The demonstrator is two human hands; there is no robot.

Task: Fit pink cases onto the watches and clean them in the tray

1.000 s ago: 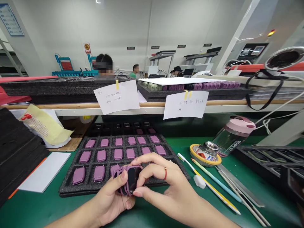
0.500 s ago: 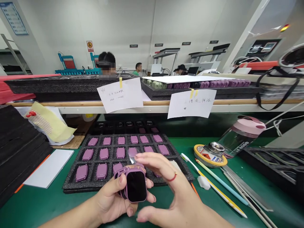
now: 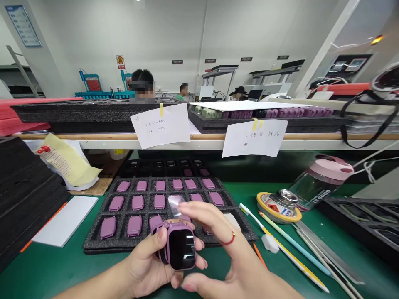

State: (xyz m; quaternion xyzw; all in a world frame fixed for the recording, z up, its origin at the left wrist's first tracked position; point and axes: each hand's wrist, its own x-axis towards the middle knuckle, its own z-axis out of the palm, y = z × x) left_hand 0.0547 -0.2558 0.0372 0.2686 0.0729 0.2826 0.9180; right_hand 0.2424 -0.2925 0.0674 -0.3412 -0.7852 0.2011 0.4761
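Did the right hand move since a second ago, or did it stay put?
Yes. Judged against the black tray, the right hand has opened up, and its thumb has come toward the person, away from the watch.

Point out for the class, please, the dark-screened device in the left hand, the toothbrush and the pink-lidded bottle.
Dark-screened device (image 3: 182, 249): head view, middle of its screen.
Toothbrush (image 3: 288, 253): head view, on its handle.
Pink-lidded bottle (image 3: 313, 183): head view, on its see-through body.
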